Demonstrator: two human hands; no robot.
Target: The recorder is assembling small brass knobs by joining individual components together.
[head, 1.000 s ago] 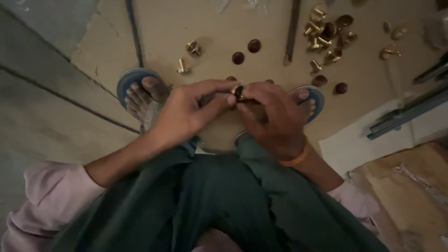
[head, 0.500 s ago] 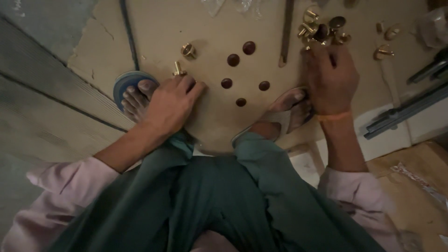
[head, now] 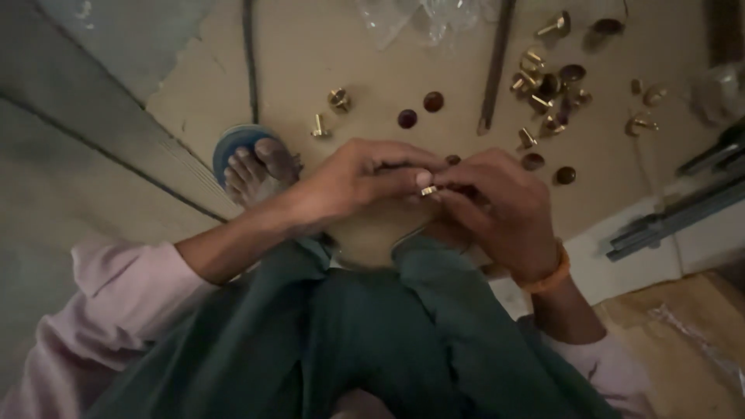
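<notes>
Both hands have returned together; left hand (head: 357,182) and right hand (head: 497,203) fingertips pinch a small brass stud (head: 428,190): light, rigid, slippery; grip its head.

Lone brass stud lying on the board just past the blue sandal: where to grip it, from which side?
Likely best: pinch the brass stud across its narrow shank, from straight above. It seems to lie on its side on the board, flat head at one end, so the shank is exposed and the space around it is free. The sandal sits close on the near side, so a low approach from there looks cramped.
</notes>
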